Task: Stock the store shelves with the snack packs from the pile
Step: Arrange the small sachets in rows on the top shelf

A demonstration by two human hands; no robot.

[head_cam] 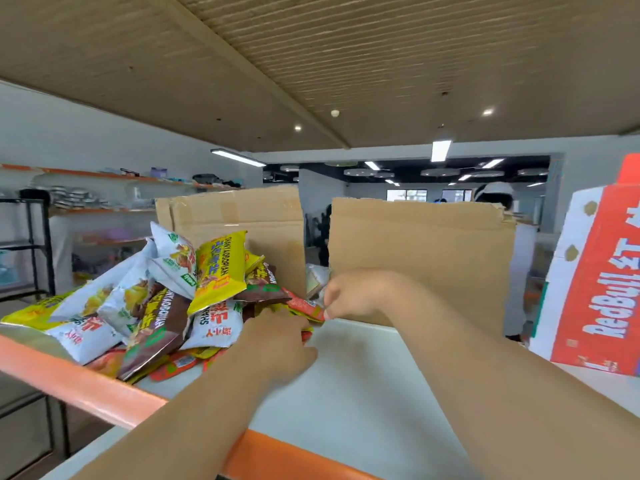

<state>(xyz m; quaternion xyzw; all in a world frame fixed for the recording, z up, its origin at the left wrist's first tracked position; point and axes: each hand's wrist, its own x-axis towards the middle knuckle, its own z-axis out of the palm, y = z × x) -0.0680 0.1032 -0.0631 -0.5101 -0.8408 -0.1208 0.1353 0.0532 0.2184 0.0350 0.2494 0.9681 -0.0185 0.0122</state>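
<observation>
A heap of snack packs [162, 299] in yellow, white, brown and red lies on the left part of the white shelf [360, 386] with its orange front edge. My left hand [277, 341] rests curled at the heap's right edge, over red and yellow packs; what it grips is hidden. My right hand [349, 296] pinches the end of a red snack pack [306, 308] at the heap's right side, just in front of the gap between two cardboard sheets.
Two upright cardboard sheets [422, 261] stand at the back of the shelf. A red-and-white Red Bull carton [595, 289] stands at the right. A wooden shelf underside hangs overhead. Other shelving and a black rack [34, 244] stand at far left.
</observation>
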